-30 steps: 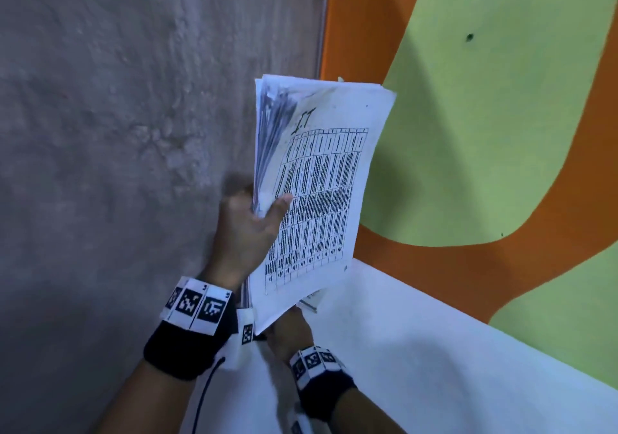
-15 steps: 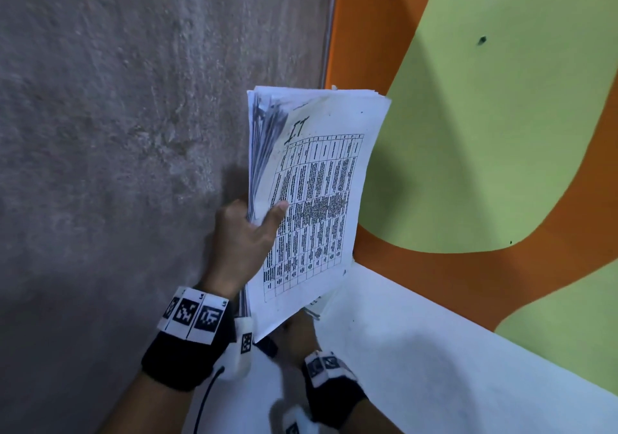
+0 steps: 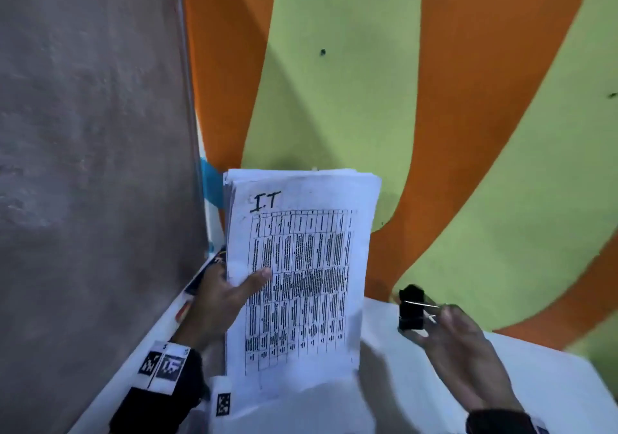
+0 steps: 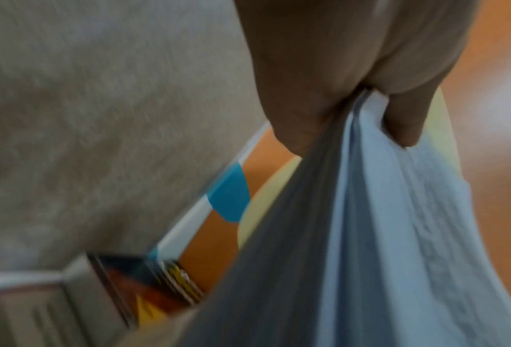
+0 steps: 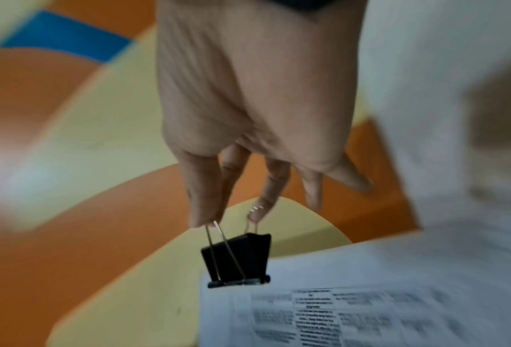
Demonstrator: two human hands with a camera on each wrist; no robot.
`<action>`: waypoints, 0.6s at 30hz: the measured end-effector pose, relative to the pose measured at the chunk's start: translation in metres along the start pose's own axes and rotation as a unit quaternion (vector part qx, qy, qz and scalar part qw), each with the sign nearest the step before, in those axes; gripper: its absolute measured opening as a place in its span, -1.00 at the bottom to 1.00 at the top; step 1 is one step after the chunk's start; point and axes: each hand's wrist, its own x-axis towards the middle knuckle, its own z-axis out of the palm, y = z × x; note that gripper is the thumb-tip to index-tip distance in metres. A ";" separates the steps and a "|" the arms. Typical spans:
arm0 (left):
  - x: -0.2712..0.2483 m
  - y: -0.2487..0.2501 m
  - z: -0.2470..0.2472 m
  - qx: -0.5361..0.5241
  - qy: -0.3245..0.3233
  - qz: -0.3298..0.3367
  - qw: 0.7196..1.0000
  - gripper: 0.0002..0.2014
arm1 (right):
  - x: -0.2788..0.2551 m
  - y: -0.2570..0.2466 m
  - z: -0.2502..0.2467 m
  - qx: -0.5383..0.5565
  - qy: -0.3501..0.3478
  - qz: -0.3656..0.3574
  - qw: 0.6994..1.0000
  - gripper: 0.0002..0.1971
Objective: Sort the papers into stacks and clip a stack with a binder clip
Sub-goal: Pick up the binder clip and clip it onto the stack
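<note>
Head camera looks forward and down from above at both hands, the papers and the painted wall. Each wrist camera looks close along its own hand. Left wrist and head views share the papers; right wrist and head views share the clip.

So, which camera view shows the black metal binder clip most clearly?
The right wrist view: the black metal binder clip hangs sharp and close from the right hand, pinched by its wire handles. The head view shows it smaller and blurred. The left wrist view does not show it.
</note>
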 end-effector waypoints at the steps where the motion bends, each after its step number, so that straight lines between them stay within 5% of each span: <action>1: -0.001 -0.006 0.011 -0.002 -0.016 -0.013 1.000 -0.71 | 0.000 -0.013 0.004 -0.059 0.006 -0.040 0.997 -0.69; 5: -0.010 -0.001 0.065 -0.061 -0.135 -0.013 0.989 -0.80 | -0.006 -0.048 -0.002 -0.205 -0.031 -0.124 0.970 -0.77; 7: -0.016 0.004 0.084 -0.080 -0.184 -0.017 0.979 -0.65 | -0.013 -0.056 -0.010 -0.234 -0.053 -0.131 0.962 -0.81; 12: -0.017 0.001 0.111 -0.083 -0.198 -0.035 0.976 -0.58 | -0.023 -0.071 -0.029 -0.284 -0.056 -0.160 0.944 -0.76; 15: -0.018 0.013 0.122 -0.107 -0.226 -0.037 0.967 -0.80 | -0.021 -0.077 -0.049 -0.237 -0.077 -0.127 0.960 -0.80; 18: -0.015 0.010 0.123 -0.117 -0.237 -0.064 0.962 -0.51 | -0.023 -0.080 -0.062 -0.150 -0.151 -0.083 0.973 -0.91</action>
